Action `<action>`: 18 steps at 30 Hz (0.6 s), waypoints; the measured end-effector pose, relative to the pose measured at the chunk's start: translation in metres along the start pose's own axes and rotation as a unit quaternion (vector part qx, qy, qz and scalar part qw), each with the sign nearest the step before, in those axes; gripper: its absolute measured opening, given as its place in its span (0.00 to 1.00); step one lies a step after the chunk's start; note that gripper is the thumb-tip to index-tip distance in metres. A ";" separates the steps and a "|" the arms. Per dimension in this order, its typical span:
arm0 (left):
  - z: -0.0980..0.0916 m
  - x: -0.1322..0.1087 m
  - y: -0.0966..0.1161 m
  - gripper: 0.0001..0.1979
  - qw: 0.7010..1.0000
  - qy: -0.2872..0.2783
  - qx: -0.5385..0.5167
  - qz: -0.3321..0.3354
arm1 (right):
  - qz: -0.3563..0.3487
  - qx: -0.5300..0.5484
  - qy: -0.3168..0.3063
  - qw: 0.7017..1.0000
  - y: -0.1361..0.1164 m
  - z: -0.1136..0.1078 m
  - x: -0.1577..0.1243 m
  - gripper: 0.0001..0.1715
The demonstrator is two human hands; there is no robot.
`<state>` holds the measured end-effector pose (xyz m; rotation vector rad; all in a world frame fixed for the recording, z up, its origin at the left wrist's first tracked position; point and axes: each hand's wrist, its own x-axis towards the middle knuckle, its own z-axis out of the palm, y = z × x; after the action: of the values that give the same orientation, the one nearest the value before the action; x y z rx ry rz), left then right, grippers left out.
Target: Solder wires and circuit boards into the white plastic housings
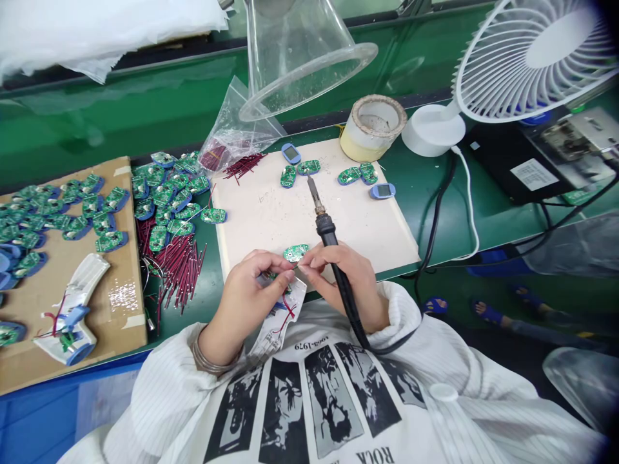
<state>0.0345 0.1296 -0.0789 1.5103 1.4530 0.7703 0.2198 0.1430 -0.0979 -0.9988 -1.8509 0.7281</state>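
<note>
My left hand (251, 290) is closed around a white plastic device shell (283, 319) with red and blue wires, held at the near edge of the beige work mat (367, 219). My right hand (348, 277) grips the black handle of a soldering iron (329, 232), tip pointing away over the mat, while its fingertips pinch a thin wire next to a small green circuit board (296, 252). Both hands meet just below that board.
A heap of green circuit boards (169, 193) and red wires (178, 264) lies left of the mat. A cardboard sheet (120, 303) holds more boards and a white shell (72, 309). Farther back stand a tape roll (374, 125), a clear funnel hood (300, 58) and a white fan (527, 58).
</note>
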 end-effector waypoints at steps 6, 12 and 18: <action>0.001 -0.001 0.003 0.06 1.000 0.000 -0.013 -0.012 | 0.042 0.033 0.008 0.999 0.003 0.003 -0.003 0.08; 0.002 -0.002 0.002 0.06 0.999 0.007 -0.031 -0.014 | 0.087 0.171 0.008 0.981 0.003 0.005 -0.005 0.13; 0.003 -0.001 0.004 0.05 0.999 0.017 -0.025 0.009 | 0.111 0.184 0.013 0.977 0.002 0.006 -0.005 0.12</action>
<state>0.0385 0.1283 -0.0764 1.4808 1.4354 0.8408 0.2167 0.1392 -0.1046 -0.9701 -1.5213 1.1395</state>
